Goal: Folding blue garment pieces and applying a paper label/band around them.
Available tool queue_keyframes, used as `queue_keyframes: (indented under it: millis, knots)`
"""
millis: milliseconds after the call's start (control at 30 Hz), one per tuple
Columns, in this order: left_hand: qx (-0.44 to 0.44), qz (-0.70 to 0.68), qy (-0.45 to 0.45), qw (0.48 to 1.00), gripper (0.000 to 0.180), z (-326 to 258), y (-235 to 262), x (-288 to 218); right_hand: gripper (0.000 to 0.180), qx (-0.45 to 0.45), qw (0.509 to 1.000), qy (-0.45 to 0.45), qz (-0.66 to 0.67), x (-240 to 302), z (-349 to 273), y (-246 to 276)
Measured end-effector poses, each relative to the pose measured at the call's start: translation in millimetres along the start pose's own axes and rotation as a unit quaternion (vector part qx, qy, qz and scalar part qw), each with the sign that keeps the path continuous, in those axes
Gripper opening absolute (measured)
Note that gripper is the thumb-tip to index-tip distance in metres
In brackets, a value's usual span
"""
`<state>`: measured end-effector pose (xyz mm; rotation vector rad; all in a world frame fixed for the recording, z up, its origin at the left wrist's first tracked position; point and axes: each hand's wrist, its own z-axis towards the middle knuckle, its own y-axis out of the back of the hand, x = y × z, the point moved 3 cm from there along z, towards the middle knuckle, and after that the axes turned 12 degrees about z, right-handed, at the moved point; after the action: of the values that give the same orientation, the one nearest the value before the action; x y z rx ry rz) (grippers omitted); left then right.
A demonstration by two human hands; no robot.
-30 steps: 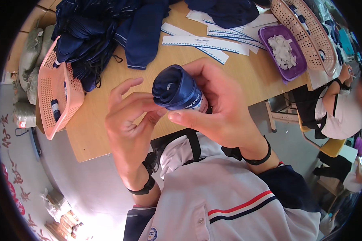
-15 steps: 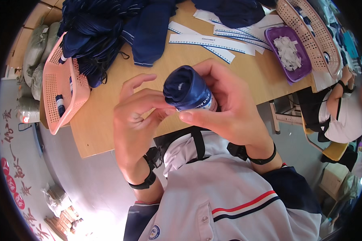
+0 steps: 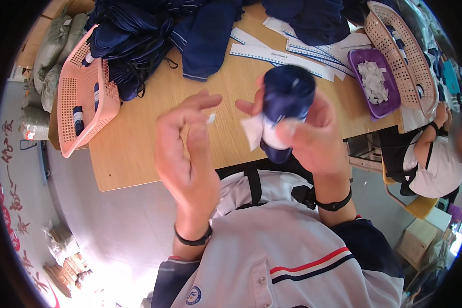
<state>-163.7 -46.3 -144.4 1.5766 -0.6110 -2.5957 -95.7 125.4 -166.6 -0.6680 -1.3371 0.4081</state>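
My right hand (image 3: 308, 136) grips a rolled navy cloth bundle (image 3: 287, 100) with a white paper band around its lower part, held upright above the wooden table (image 3: 138, 154). A loose end of the white band sticks out to the left of the roll. My left hand (image 3: 185, 149) is raised beside it, fingers spread, with a tiny white scrap (image 3: 211, 118) at a fingertip. The two hands are apart.
A pink basket (image 3: 82, 102) holding a few rolled bundles sits at the table's left. Navy cloths (image 3: 154, 31) pile at the back. White paper strips (image 3: 287, 51), a purple tray (image 3: 374, 82) of white scraps and a beige basket (image 3: 400, 51) lie right. Another person (image 3: 439, 154) sits at right.
My left hand has let go of the bundle and pulled away to the left with fingers spread. The right hand keeps the roll, now more upright with the white band's end hanging free.
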Motion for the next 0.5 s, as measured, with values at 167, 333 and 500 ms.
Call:
queue_keyframes:
  millis: [167,333,500]
  knots:
    - [0.013,-0.047,-0.137,0.989,0.008,-24,-25,-8,0.054,-0.087,0.985,0.051,0.141,-9,3,-7]
    - [0.063,0.109,-0.235,0.964,0.013,-19,-40,-25,0.059,-0.089,0.989,0.039,0.115,-8,-5,-12]
    - [0.123,0.171,-0.293,0.932,0.013,-3,-32,-30,0.056,-0.073,0.987,0.002,0.141,-3,-11,-13]
